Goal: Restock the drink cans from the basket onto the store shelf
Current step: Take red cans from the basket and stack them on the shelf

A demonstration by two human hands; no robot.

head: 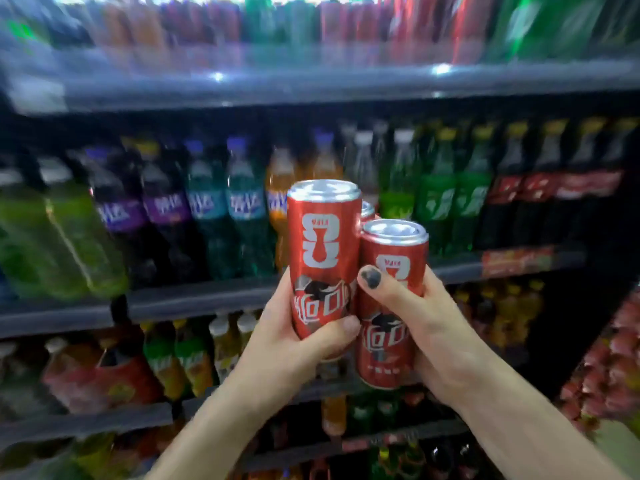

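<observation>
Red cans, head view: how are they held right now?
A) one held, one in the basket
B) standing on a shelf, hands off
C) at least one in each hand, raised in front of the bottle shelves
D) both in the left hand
C: the left hand grips the taller-looking can and the right hand grips another can, both upright before the shelves; a third top peeks out behind them.

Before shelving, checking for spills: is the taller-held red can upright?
Nearly upright: the can in the left hand has its silver top up, leaning slightly.
</observation>
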